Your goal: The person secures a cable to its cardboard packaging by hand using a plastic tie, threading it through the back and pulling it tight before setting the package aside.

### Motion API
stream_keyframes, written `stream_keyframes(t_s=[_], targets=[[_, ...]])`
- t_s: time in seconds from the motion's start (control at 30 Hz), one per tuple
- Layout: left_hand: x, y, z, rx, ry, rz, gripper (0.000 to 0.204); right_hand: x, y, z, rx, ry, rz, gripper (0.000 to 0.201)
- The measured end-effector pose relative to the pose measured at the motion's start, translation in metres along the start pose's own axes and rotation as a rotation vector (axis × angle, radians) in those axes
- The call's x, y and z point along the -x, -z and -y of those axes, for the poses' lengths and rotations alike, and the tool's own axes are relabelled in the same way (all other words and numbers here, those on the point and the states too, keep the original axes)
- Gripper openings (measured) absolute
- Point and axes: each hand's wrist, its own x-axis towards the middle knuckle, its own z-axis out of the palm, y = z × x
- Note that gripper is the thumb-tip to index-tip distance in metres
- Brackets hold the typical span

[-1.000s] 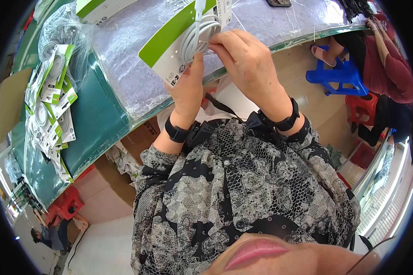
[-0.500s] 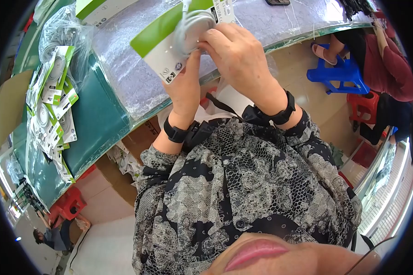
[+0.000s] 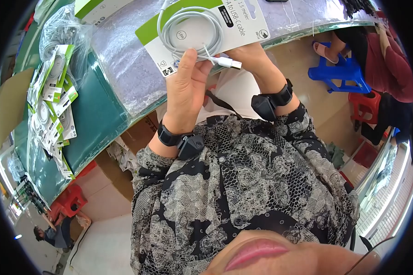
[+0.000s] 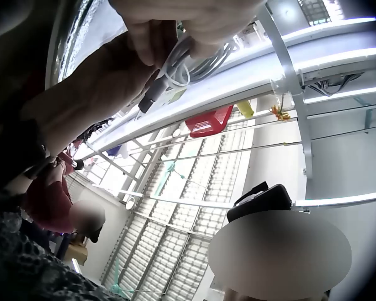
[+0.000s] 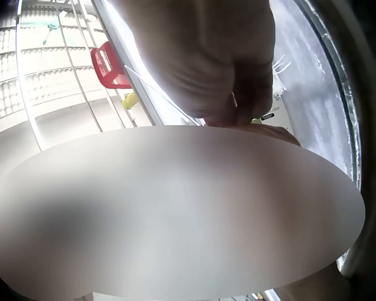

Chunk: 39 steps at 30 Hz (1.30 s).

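Note:
A green and white card bears a coiled white cable, its coil facing the head camera. My left hand grips the card's lower edge, thumb in front beside the coil. A thin white tie loops round the coil near the USB plug, which sticks out past the left fingers. My right hand holds the card from behind, fingers hidden in the head view. In the right wrist view, the fingers of the right hand look bent. The dark-looking plug hangs below the hands in the left wrist view.
Packaged cables lie heaped on the green table part at left, beside a clear plastic bag. A white and green box stands at the back. Blue and red stools are at right, near a seated person.
The card has turned to show its coil face and lies further right. My right hand has gone from the coil's front to behind the card. The plug now shows beside my left fingers.

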Motion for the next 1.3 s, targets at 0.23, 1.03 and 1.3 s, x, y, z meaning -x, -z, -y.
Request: stream_keyframes(t_s=[0.23, 1.03, 1.3], targets=[[0.004, -0.003, 0.002, 0.018, 0.037, -0.017, 0.039, -0.002, -0.003, -0.031, 0.497, 0.623, -0.145, 0.027], [0.007, -0.007, -0.008, 0.031, 0.243, -0.047, 0.035, 0.011, -0.006, -0.039, 0.480, 0.558, -0.382, 0.024], [-0.008, 0.011, -0.003, -0.235, -0.006, -0.009, 0.042, 0.020, -0.025, -0.007, -0.618, 0.101, -0.090, 0.047]])
